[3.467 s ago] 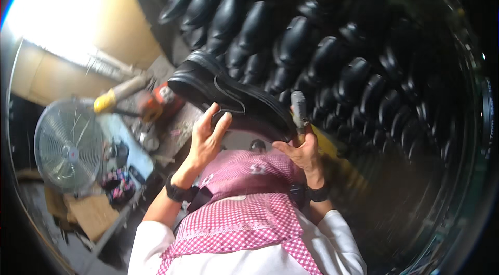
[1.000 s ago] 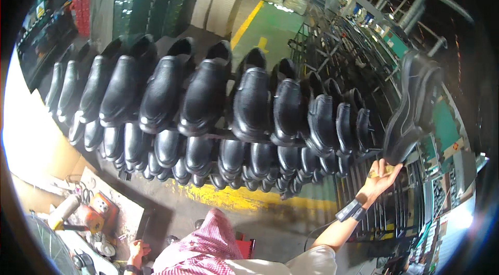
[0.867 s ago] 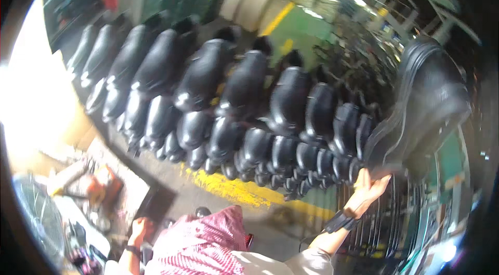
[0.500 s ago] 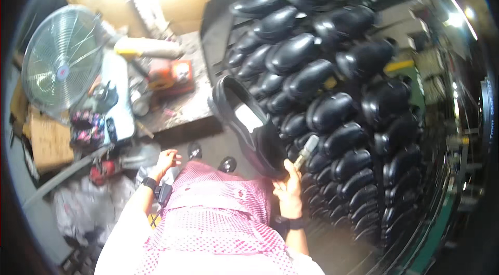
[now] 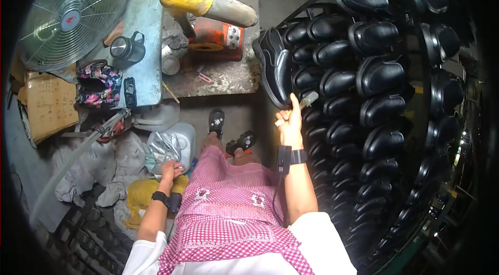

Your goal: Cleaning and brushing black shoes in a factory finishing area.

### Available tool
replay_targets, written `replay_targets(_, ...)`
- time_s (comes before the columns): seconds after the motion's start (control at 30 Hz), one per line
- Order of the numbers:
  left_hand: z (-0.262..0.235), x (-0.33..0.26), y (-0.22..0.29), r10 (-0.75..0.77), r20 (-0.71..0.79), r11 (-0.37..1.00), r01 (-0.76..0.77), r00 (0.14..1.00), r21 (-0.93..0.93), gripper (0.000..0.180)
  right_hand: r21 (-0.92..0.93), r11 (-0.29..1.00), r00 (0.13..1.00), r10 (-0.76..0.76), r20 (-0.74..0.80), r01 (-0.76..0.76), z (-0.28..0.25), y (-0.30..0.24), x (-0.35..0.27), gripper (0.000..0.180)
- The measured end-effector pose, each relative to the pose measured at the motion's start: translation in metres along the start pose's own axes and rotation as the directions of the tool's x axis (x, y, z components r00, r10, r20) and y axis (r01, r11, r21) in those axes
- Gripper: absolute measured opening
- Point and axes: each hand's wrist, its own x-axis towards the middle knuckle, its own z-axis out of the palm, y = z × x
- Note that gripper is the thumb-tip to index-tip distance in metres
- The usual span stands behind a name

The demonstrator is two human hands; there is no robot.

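Note:
My right hand point(image 5: 290, 123) is closed around a small brush point(image 5: 310, 99) with a pale tip. The thumb also meets the lower end of a black leather shoe point(image 5: 275, 67), which stands out beyond the hand; the fingers' grip on it is partly hidden. Just right of that hand, a rack holds rows of black shoes point(image 5: 382, 75). My left hand point(image 5: 170, 171) hangs beside a whitish plastic container point(image 5: 186, 142) with a silvery plastic bag point(image 5: 163, 150) on it. Its fingers are loosely bent and apart, with nothing visible in them.
A worn table point(image 5: 234, 80) bears an orange machine point(image 5: 215, 41) with a yellow-and-grey arm. To the left stand a large fan point(image 5: 73, 15), a dark mug point(image 5: 128, 49), a floral bag point(image 5: 99, 82) and a cardboard box point(image 5: 51, 106). Yellow cloth point(image 5: 143, 197) and white sacks lie low on the left.
The shoe has turned from showing its opening to showing its upper, and has moved up and right with my right hand. My left hand has dropped lower. The whole view has shifted.

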Motion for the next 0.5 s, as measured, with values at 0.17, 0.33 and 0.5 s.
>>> replay_targets(0.17, 0.028, -0.001, 0.024, 0.054, 0.106, 0.998, -0.057, 0.993, 0.024, 0.029, -0.030, 1.000, 1.000, -0.005, -0.001, 0.005, 0.058, 0.002, 0.031, 0.045)
replay_targets(0.33, 0.035, 0.010, 0.049, 0.104, 0.141, 0.993, -0.095, 0.985, -0.064, 0.028, 0.019, 0.999, 0.996, -0.030, 0.083, 0.028, 0.096, 0.000, 0.060, 0.031)
replay_targets(0.5, 0.021, 0.019, 0.051, 0.094, 0.083, 0.991, -0.085, 0.992, -0.106, 0.029, 0.086, 0.996, 0.996, -0.007, 0.085, 0.000, 0.128, -0.005, 0.043, 0.026)
